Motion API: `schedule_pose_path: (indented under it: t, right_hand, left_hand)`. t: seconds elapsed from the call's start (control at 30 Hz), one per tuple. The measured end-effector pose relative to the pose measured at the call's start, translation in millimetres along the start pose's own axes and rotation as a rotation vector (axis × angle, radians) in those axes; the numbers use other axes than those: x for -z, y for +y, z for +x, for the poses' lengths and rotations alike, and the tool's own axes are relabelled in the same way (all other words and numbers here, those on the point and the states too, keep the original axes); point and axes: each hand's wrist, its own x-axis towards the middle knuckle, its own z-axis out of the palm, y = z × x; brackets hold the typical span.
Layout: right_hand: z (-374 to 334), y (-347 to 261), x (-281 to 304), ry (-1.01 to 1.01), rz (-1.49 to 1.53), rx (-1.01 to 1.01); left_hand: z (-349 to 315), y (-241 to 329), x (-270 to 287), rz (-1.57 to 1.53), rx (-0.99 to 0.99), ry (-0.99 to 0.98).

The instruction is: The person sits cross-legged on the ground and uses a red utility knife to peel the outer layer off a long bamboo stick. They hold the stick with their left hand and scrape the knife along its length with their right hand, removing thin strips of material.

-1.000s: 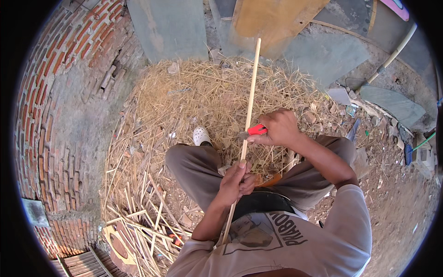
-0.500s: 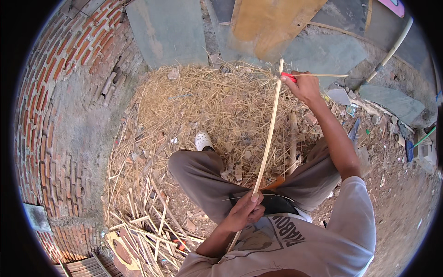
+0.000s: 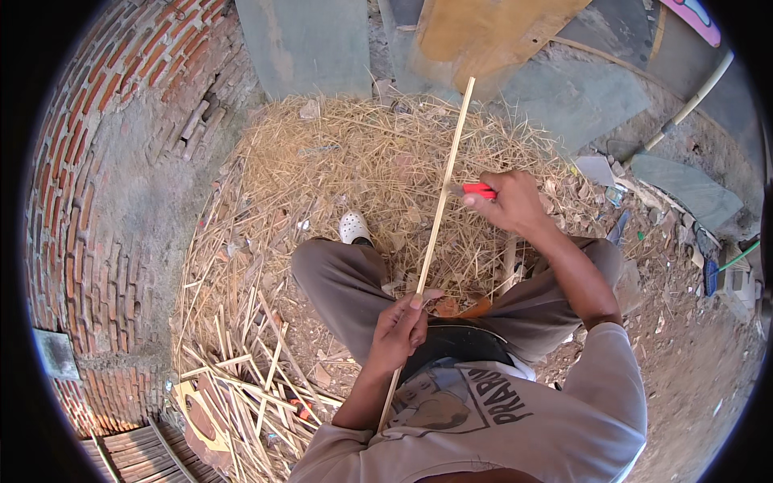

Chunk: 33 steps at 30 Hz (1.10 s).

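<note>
A long, pale, narrow strip that looks like split bamboo (image 3: 439, 213) slants upward in front of me. My left hand (image 3: 398, 328) is closed around its lower part, over my lap, and its tail runs down past my wrist against my shirt. In my right hand (image 3: 513, 201) is a small knife with a red handle (image 3: 480, 191). Its short blade points left and meets, or nearly meets, the strip's edge about midway along; whether it touches I cannot tell.
Straw-like shavings (image 3: 354, 149) cover the ground ahead. A heap of cut strips (image 3: 258, 378) lies at my lower left, beside a brick wall (image 3: 88, 209). Grey boards (image 3: 306, 48) and a tan board (image 3: 491, 36) stand at the back. My white clog (image 3: 353, 227) rests among the shavings.
My right hand with the knife has come down along the strip toward me. The thin sliver beside that hand is gone from there. The strip and my left hand have shifted slightly left.
</note>
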Motion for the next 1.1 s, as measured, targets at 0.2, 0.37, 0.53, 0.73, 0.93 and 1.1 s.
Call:
schedule_pose_path:
  t: [0.2,0.37,0.53,0.73,0.93,1.1]
  right_hand:
    - [-16.0,-31.3,-17.9,0.004,-0.022,0.249]
    - [-9.5,-15.3,-26.4,0.043,-0.049,0.12]
    - [-3.2,-11.7,-19.8,0.024,-0.127,0.18]
    - [15.5,15.0,-26.5,0.142,-0.161,0.198]
    - [44.5,53.3,-2.5,0.075,-0.269,-0.117]
    - [68.1,107.7,16.4,0.104,-0.266,-0.338]
  left_hand:
    - [1.2,8.7,-19.6,0.17,-0.124,0.128]
    - [4.0,6.0,-19.4,0.199,-0.12,0.107]
    - [-1.5,5.2,-24.8,0.262,-0.143,0.094]
    - [-2.1,5.4,-25.4,0.323,-0.154,0.081]
    - [-10.6,1.6,-29.4,0.251,-0.073,0.026]
    - [-24.5,-1.3,-38.6,0.307,-0.093,-0.054]
